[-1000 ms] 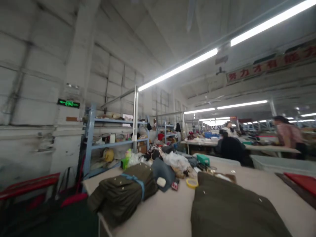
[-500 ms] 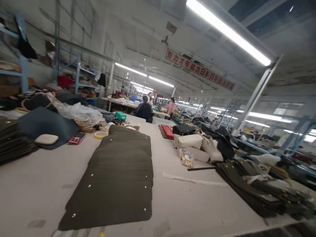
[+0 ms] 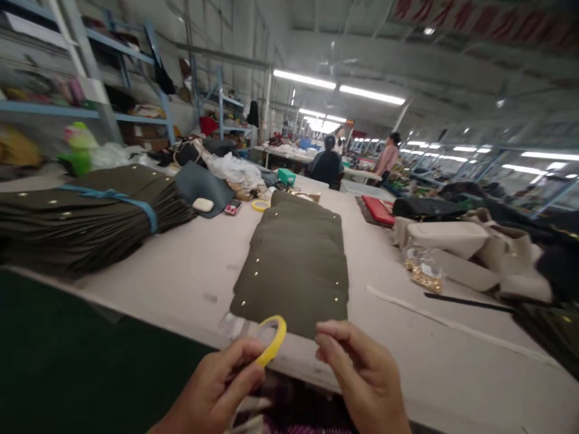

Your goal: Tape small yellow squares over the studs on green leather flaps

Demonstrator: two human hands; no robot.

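Observation:
A roll of yellow tape [image 3: 279, 341] is pinched between the thumb and fingers of my left hand [image 3: 219, 383], held up over the table's near edge. My right hand [image 3: 368, 377] is just to the right, its thumb and forefinger brought close together. Whether anything lies between those fingertips I cannot make out. Beyond both hands a row of overlapping dark olive panels [image 3: 298, 259] with small gold-coloured studs lies on the pale table [image 3: 190, 259]. The hands hover near the closest panel's edge.
At left lies a thick pile of olive panels [image 3: 108, 223] bound by a blue strap [image 3: 149, 214]. Another yellow tape roll [image 3: 261, 206] lies behind. Beige bags [image 3: 447, 238] and a bag of gold hardware [image 3: 423, 274] stand right. Two people [image 3: 326, 166] are farther back.
Both my hands have come into view, the left with a yellow tape roll. The view has turned left and down, showing the strapped pile and the table's near edge.

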